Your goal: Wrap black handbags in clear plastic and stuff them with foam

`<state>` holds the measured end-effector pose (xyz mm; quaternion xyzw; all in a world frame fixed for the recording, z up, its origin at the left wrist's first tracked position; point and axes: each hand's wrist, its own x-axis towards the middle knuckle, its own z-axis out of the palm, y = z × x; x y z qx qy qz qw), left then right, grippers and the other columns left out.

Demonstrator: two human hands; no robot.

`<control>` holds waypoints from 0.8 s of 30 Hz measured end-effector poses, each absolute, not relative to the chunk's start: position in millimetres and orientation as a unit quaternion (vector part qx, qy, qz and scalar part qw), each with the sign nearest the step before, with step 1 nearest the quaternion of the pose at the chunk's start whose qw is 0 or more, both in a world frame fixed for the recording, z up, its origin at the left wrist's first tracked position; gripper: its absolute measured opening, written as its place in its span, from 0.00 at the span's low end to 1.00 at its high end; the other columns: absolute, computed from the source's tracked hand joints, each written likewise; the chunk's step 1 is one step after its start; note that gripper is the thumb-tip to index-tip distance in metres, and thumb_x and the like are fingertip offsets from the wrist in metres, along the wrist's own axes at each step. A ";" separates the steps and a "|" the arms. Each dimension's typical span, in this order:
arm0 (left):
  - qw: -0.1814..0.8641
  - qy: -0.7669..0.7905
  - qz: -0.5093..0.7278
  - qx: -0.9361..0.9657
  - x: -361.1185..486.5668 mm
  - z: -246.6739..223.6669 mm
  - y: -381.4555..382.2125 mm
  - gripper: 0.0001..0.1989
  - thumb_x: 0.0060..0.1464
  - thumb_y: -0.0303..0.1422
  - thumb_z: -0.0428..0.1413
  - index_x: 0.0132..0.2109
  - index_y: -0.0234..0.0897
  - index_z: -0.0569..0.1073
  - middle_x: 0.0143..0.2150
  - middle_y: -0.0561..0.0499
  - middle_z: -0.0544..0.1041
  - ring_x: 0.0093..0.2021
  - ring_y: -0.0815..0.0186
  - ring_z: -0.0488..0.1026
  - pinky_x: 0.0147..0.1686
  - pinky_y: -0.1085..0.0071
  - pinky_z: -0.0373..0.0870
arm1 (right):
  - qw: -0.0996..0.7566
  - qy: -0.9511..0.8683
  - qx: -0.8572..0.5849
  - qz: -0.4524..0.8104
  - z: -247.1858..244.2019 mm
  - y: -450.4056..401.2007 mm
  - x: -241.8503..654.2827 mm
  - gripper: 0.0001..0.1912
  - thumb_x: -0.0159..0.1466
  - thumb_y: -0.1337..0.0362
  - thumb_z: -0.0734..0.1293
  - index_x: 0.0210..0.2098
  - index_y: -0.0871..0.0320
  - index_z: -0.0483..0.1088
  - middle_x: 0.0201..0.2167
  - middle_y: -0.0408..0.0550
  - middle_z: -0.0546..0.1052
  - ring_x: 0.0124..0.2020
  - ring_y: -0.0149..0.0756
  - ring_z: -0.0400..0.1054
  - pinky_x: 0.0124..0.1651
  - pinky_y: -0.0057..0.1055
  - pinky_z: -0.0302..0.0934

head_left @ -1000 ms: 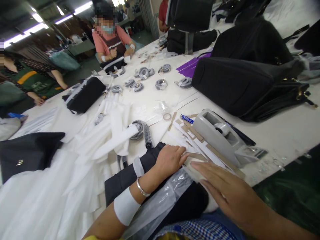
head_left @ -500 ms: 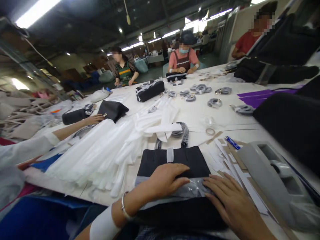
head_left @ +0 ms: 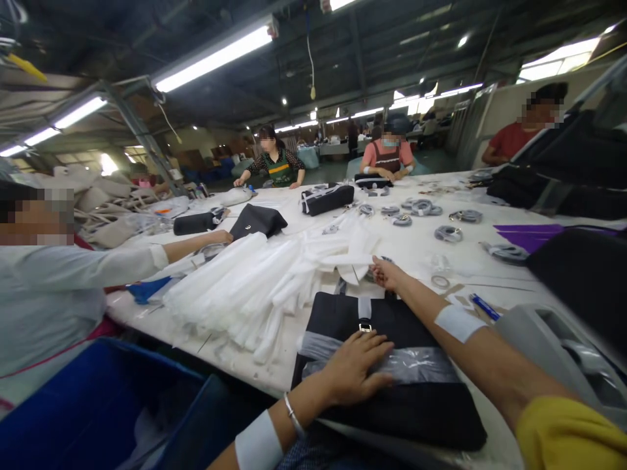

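Note:
A black handbag (head_left: 401, 411) lies flat at the table's near edge. A grey plastic-wrapped band (head_left: 421, 364) crosses its front, and a white-wrapped tab with a gold-coloured buckle (head_left: 365, 326) sits above. My left hand (head_left: 360, 367) rests on the bag and band, fingers stretched out, holding nothing. Beyond the bag's top edge, my right hand (head_left: 388, 274) pinches the end of a white strip (head_left: 345, 260), which looks like soft packing foam. That strip lies over a heap of white packing sheets (head_left: 235, 287). The bag's handles are mostly hidden behind my right hand and the strip.
A tape dispenser (head_left: 553, 352) and a blue marker (head_left: 484, 307) are at the right. Coiled straps (head_left: 448, 234) lie farther back. A co-worker's hand (head_left: 223, 237) touches another black bag (head_left: 258, 222) at the left. A blue bin (head_left: 112, 398) stands below the table edge.
My right hand has left the bag's front and reached forward to the white strip. My left hand stays on the bag, now flatter. The buckle has come into view, and the camera view has shifted.

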<state>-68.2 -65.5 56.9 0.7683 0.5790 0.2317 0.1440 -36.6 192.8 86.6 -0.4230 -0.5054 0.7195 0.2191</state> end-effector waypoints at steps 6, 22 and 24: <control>0.048 0.636 0.409 0.653 -122.1 90.2 -54.6 0.19 0.65 0.37 0.49 0.61 0.42 0.67 0.61 0.49 0.71 0.62 0.63 0.66 0.62 0.65 0.63 | 0.302 -0.453 -0.498 0.675 78.4 206.7 -33.6 0.12 0.68 0.60 0.65 0.46 0.62 0.69 0.38 0.46 0.74 0.31 0.29 0.69 0.31 0.28 0.68; 0.017 0.787 0.130 0.602 -223.0 79.0 112.9 0.19 0.57 0.32 0.58 0.55 0.32 0.70 0.51 0.35 0.74 0.55 0.49 0.69 0.54 0.53 0.63 | 0.197 -0.541 -0.383 0.723 52.3 162.3 -58.7 0.06 0.62 0.64 0.69 0.34 0.62 0.73 0.25 0.45 0.75 0.20 0.25 0.67 0.28 0.24 0.68; 0.028 0.791 0.127 0.598 -229.7 78.7 117.0 0.22 0.51 0.34 0.63 0.53 0.33 0.72 0.51 0.35 0.74 0.54 0.48 0.69 0.54 0.53 0.62 | 0.208 -0.564 -0.364 0.711 47.0 160.9 -56.8 0.08 0.60 0.63 0.71 0.35 0.61 0.73 0.27 0.46 0.76 0.21 0.25 0.67 0.28 0.24 0.68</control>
